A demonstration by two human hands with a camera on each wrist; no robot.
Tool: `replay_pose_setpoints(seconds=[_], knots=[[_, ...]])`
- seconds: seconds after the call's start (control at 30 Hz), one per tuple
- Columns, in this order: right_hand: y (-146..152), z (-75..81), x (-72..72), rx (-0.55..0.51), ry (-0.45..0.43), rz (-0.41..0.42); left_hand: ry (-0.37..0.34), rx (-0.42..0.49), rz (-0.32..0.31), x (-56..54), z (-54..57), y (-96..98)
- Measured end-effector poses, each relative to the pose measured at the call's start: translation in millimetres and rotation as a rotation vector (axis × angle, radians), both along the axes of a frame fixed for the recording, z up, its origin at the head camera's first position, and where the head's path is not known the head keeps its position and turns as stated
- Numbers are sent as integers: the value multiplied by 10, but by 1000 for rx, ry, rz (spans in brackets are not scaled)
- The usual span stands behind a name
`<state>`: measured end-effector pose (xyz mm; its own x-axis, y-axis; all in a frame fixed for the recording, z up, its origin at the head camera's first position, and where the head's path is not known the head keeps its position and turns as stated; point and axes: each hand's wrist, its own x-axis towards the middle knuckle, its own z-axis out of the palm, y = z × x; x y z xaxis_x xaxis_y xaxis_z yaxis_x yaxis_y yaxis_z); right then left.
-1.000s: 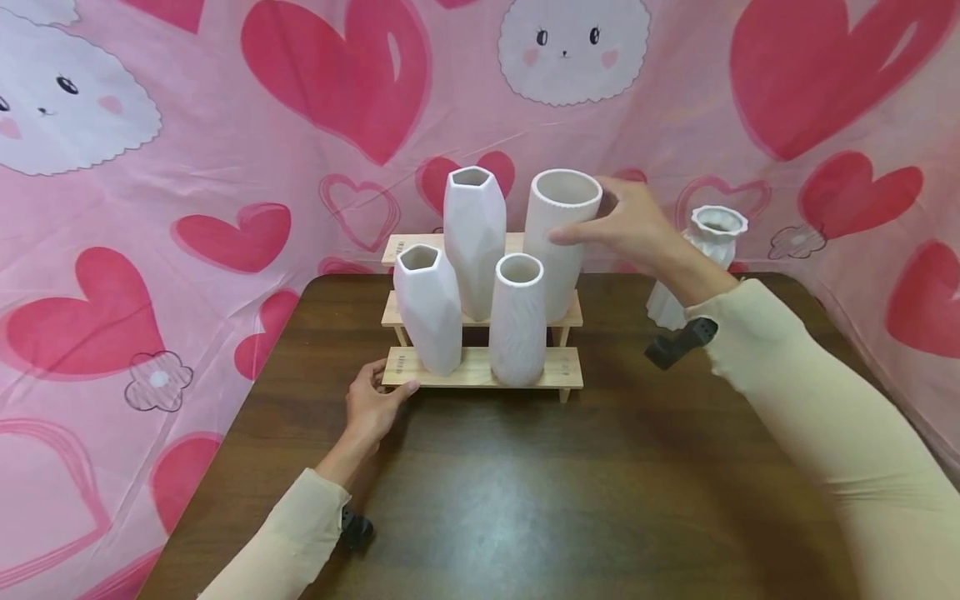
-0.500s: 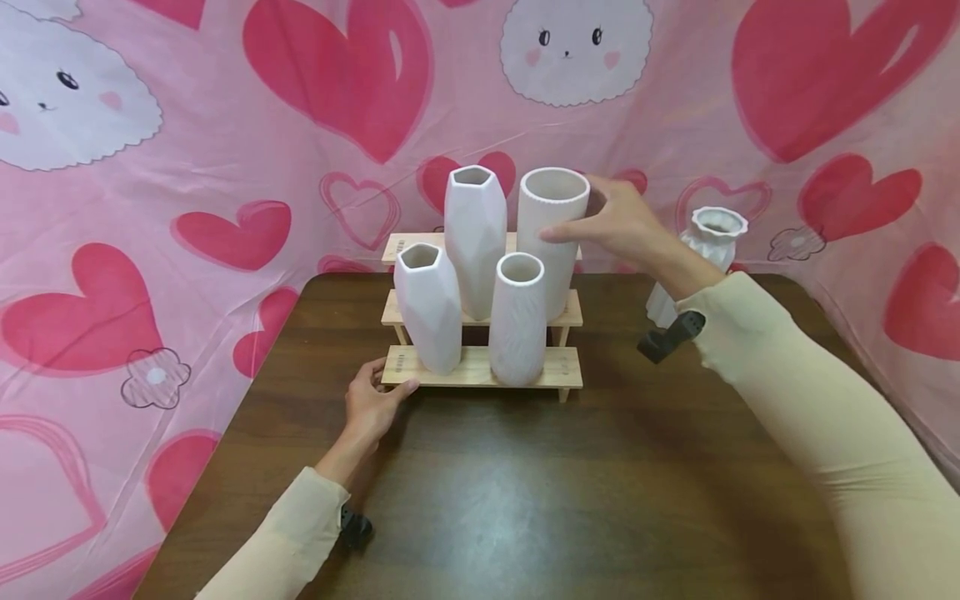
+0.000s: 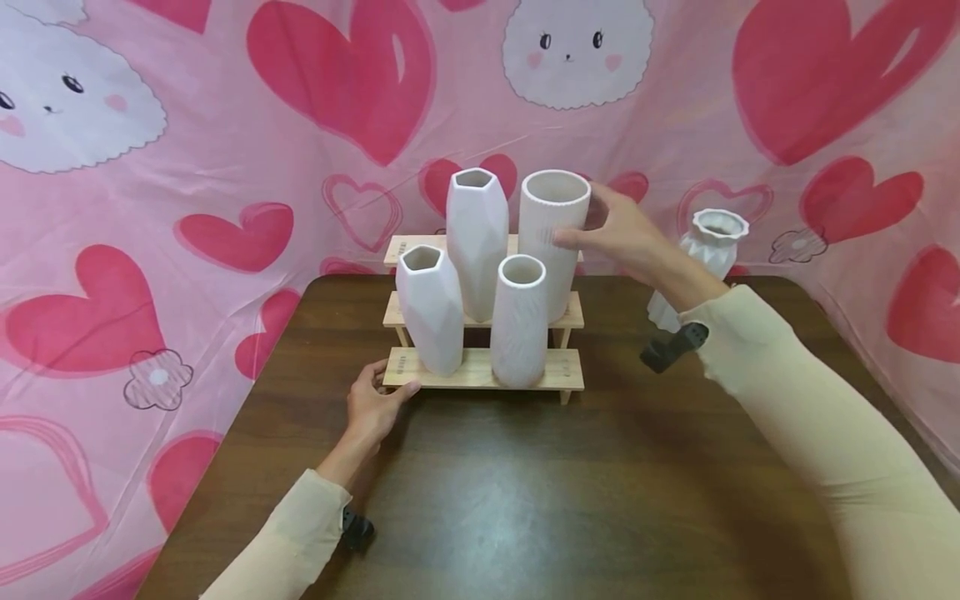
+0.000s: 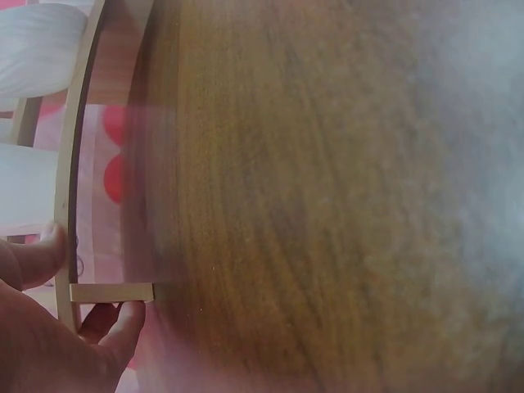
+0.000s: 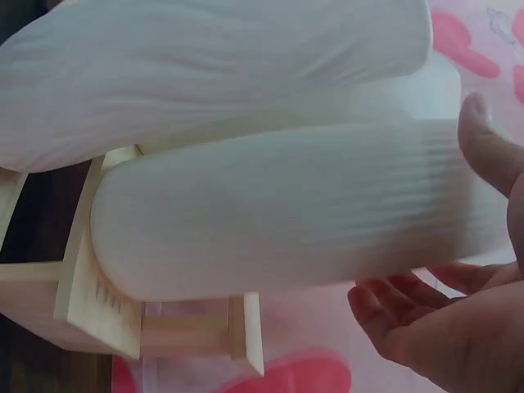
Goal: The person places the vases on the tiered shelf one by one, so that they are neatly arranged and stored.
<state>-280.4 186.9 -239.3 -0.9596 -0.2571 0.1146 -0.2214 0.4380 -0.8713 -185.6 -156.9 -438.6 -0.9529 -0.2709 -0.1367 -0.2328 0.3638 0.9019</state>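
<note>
A three-tier wooden stand [image 3: 480,377] holds white vases. My left hand [image 3: 372,408] grips the left end of its lowest tier; in the left wrist view, the thumb is at the board and the fingers at a leg [image 4: 110,292]. A wide cylindrical vase [image 3: 553,218] stands on the middle tier at the right. Around its upper right side is my right hand [image 3: 626,229], thumb and fingers spread and loose. Left of that vase is a tall faceted vase [image 3: 477,242]. On the lowest tier are a shorter faceted vase [image 3: 431,312] and a slim textured vase [image 3: 519,325].
A white vase with a ruffled rim [image 3: 708,246] stands on the table to the right, partly behind my right forearm. The brown wooden table [image 3: 495,500] extends in front of the stand. A pink heart-patterned cloth [image 3: 225,100] hangs behind.
The wide cylindrical vase shifted slightly left with my right hand, then stayed on the middle tier. My right hand has since loosened and drawn a little to the right. My left hand stays put.
</note>
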Motion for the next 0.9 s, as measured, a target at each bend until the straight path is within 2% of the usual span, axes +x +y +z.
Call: replay_pose_setpoints(seconds=[0.23, 0.37, 0.5, 0.73, 0.9], knots=[[368, -22, 79, -42, 51, -15, 2, 5, -2, -8, -16, 2], [604, -61, 119, 34, 121, -102, 0, 4, -3, -10, -17, -4], [857, -106, 100, 118, 184, -207, 11, 5, -2, -15, -13, -9], [1374, -203, 20, 176, 166, -378, 0, 9, -8, -9, -14, -5], [1665, -329, -3, 221, 111, -418, -8, 11, -3, -12, -30, -9]])
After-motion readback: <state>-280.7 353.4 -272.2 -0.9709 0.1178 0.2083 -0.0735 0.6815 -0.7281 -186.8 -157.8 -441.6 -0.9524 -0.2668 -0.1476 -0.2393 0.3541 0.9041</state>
